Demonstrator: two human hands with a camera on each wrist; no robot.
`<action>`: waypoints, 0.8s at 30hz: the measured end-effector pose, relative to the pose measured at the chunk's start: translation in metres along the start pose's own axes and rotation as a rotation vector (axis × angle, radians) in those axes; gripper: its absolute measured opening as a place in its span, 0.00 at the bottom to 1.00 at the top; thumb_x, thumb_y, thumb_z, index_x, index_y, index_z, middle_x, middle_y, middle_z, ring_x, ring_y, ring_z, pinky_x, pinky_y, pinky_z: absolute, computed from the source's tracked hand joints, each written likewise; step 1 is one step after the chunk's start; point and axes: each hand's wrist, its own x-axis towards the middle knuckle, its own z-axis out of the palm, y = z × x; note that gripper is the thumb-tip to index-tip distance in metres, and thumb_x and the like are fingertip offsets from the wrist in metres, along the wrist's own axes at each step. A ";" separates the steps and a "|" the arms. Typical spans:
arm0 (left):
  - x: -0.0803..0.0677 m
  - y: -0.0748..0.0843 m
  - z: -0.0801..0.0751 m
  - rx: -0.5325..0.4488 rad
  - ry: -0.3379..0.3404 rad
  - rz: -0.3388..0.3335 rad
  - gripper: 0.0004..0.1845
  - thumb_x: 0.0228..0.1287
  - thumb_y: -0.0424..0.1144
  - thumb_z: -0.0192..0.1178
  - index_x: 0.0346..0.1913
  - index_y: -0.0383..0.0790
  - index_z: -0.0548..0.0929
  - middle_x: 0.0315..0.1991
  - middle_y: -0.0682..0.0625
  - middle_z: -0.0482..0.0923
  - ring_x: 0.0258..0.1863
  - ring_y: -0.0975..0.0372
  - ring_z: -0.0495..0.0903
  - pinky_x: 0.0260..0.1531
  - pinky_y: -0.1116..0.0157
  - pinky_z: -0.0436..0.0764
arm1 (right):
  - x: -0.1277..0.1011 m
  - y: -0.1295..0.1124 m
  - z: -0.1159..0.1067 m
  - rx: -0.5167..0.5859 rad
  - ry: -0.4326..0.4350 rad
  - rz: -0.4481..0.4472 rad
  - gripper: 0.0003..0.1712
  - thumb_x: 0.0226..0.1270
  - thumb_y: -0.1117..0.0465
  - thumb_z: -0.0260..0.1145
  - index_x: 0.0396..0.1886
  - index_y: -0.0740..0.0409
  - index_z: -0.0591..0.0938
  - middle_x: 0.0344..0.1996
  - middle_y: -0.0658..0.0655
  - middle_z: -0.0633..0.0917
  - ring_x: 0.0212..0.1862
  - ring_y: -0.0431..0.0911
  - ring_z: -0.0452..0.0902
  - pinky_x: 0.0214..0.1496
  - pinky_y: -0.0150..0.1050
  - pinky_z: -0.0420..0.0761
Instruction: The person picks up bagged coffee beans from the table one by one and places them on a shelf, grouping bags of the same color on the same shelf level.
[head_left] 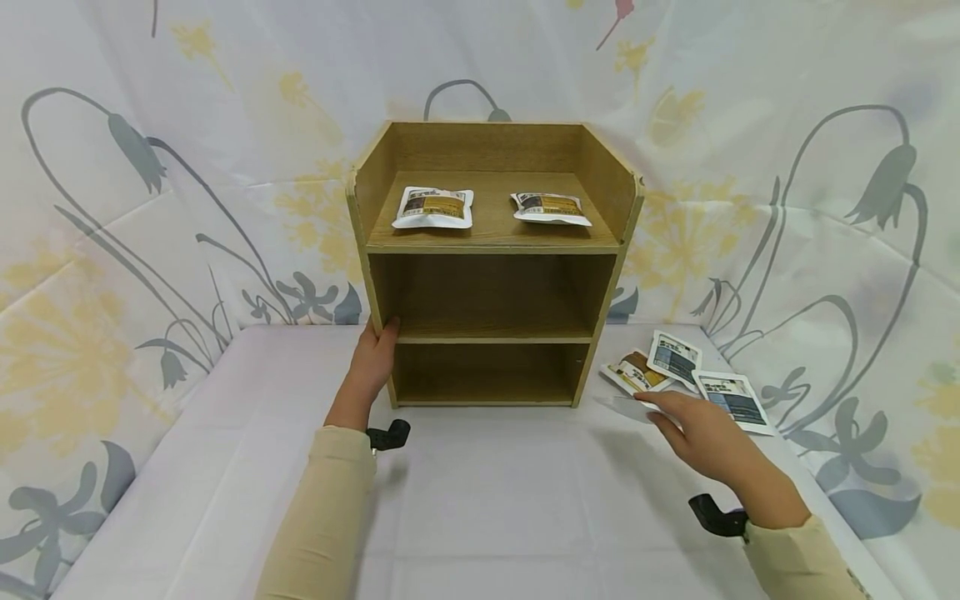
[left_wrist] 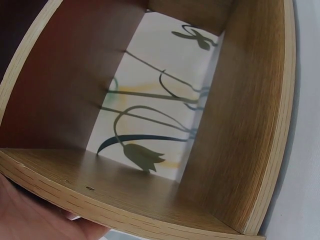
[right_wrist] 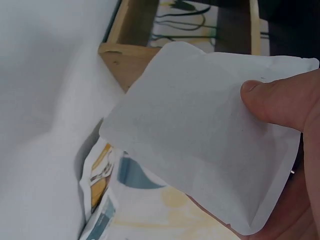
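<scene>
From the head view, my right hand (head_left: 708, 437) pinches a white packet (head_left: 626, 407) low over the tabletop (head_left: 487, 500), just right of the wooden shelf unit (head_left: 491, 267) whose open bays lie up and to the left of it, while my left hand (head_left: 372, 360) is the nearer one, its straight fingers resting on the unit's left front edge. My left wrist view looks through an empty bay (left_wrist: 150, 100) to the flowered cloth behind, my palm (left_wrist: 30, 215) against the wood. My right wrist view shows the packet (right_wrist: 210, 130) plain white and flat, held under my thumb (right_wrist: 280, 102), its long axis aimed at the shelf corner (right_wrist: 125, 55)
</scene>
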 end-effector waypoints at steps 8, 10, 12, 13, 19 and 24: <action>0.002 -0.002 0.000 0.005 -0.008 -0.003 0.34 0.76 0.57 0.36 0.78 0.50 0.45 0.74 0.38 0.54 0.72 0.44 0.58 0.70 0.44 0.58 | 0.008 -0.012 -0.004 0.022 0.066 -0.066 0.21 0.59 0.67 0.69 0.53 0.52 0.83 0.44 0.53 0.88 0.41 0.48 0.84 0.41 0.48 0.81; 0.003 -0.003 -0.001 0.010 -0.008 -0.009 0.34 0.75 0.57 0.36 0.78 0.50 0.45 0.74 0.38 0.54 0.72 0.44 0.58 0.70 0.44 0.58 | 0.011 -0.015 -0.004 0.022 0.086 -0.079 0.22 0.58 0.68 0.69 0.53 0.52 0.83 0.43 0.53 0.88 0.38 0.47 0.84 0.39 0.47 0.81; 0.003 -0.003 -0.001 0.018 -0.006 -0.022 0.34 0.75 0.57 0.36 0.78 0.50 0.46 0.74 0.38 0.55 0.71 0.44 0.59 0.70 0.45 0.59 | 0.013 -0.018 -0.005 0.020 0.098 -0.087 0.22 0.57 0.68 0.70 0.53 0.51 0.83 0.42 0.53 0.88 0.37 0.45 0.83 0.37 0.46 0.81; 0.003 -0.003 -0.001 0.022 -0.008 -0.028 0.33 0.75 0.56 0.36 0.78 0.50 0.46 0.74 0.37 0.55 0.71 0.44 0.59 0.70 0.44 0.59 | 0.013 -0.019 -0.006 0.020 0.103 -0.092 0.22 0.57 0.68 0.70 0.53 0.51 0.83 0.42 0.53 0.88 0.36 0.45 0.83 0.36 0.46 0.81; 0.003 -0.002 -0.002 0.031 -0.018 -0.048 0.32 0.76 0.54 0.35 0.78 0.49 0.46 0.73 0.37 0.56 0.70 0.44 0.61 0.69 0.44 0.60 | 0.018 -0.024 -0.009 0.022 0.139 -0.133 0.24 0.55 0.70 0.70 0.54 0.55 0.82 0.44 0.55 0.88 0.38 0.47 0.84 0.37 0.46 0.81; 0.003 -0.004 -0.002 0.026 -0.016 -0.047 0.33 0.75 0.54 0.35 0.78 0.50 0.45 0.73 0.37 0.56 0.71 0.44 0.60 0.69 0.44 0.59 | 0.024 -0.029 -0.010 0.022 0.164 -0.172 0.27 0.53 0.71 0.71 0.55 0.54 0.81 0.48 0.56 0.87 0.41 0.48 0.85 0.38 0.47 0.81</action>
